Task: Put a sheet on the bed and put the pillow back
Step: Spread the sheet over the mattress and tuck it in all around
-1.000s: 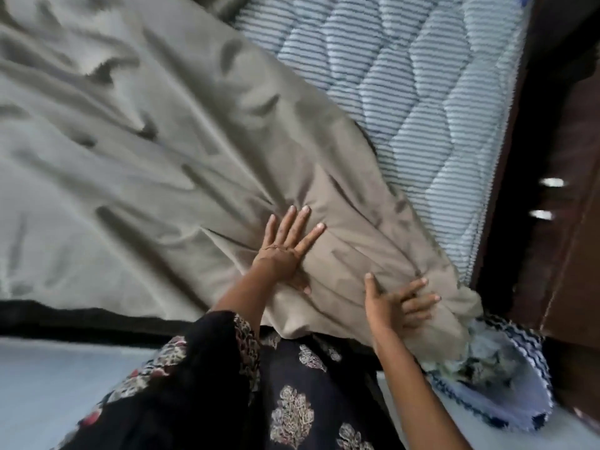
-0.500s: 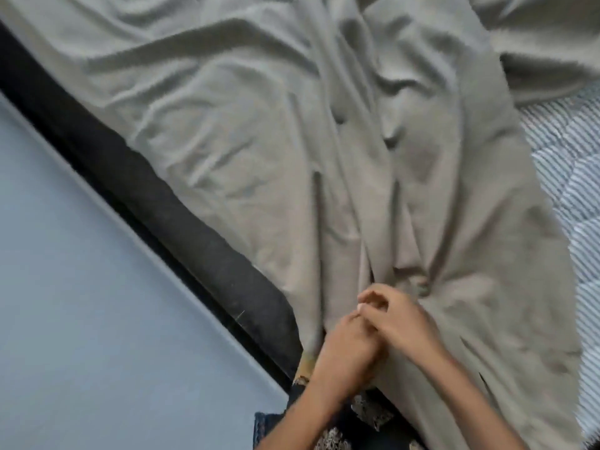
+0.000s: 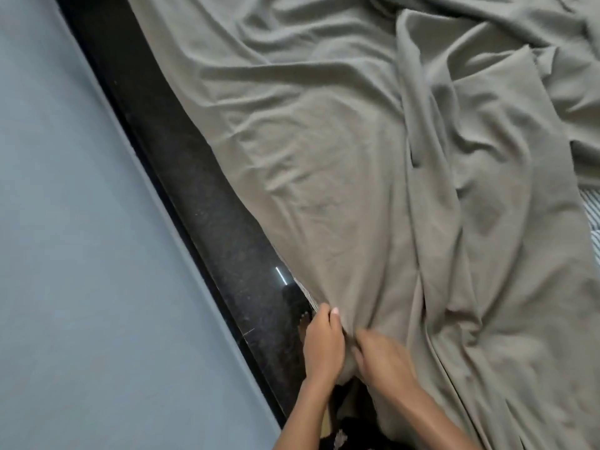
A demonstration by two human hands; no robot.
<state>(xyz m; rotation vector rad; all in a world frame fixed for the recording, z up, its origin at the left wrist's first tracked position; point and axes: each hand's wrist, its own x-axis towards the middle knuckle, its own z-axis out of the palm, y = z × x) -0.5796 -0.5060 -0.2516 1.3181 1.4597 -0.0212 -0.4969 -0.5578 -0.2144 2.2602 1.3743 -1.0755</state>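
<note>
- Gathering the sheet (image 3: 357, 157) at the near side of the bed looks to be the step in hand. The grey-brown cloth lies rumpled across the bed, with deep folds running towards the person. Its long edge follows the dark speckled strip (image 3: 207, 203) beside a grey-blue surface (image 3: 81, 222).
- The left hand (image 3: 323, 345) has a closed grip on the sheet's edge, thumb and fingertips pinching the cloth right where it meets the strip.
- The right hand (image 3: 386, 362), just beside the left and blurred, has its fingers curled into a bunch of the same cloth. Its grip looks closed on it, though the blur hides how firmly.
- Both grips sit close together on one spot. A pull from here would likely drag only a narrow band of cloth and deepen the long folds instead of flattening them.
- Striped mattress (image 3: 592, 216) shows bare at the right edge of the view. Drawing more cloth towards this side could uncover more of it and leave the sheet lopsided.
- The left pinch is shallow, at the very hem. A sharp tug or a tuck down the side could pull the cloth out of the fingertips.
- No pillow is in view, so that part of the task seems not yet begun. Laying it down before the folds are smoothed would trap creases underneath.
</note>
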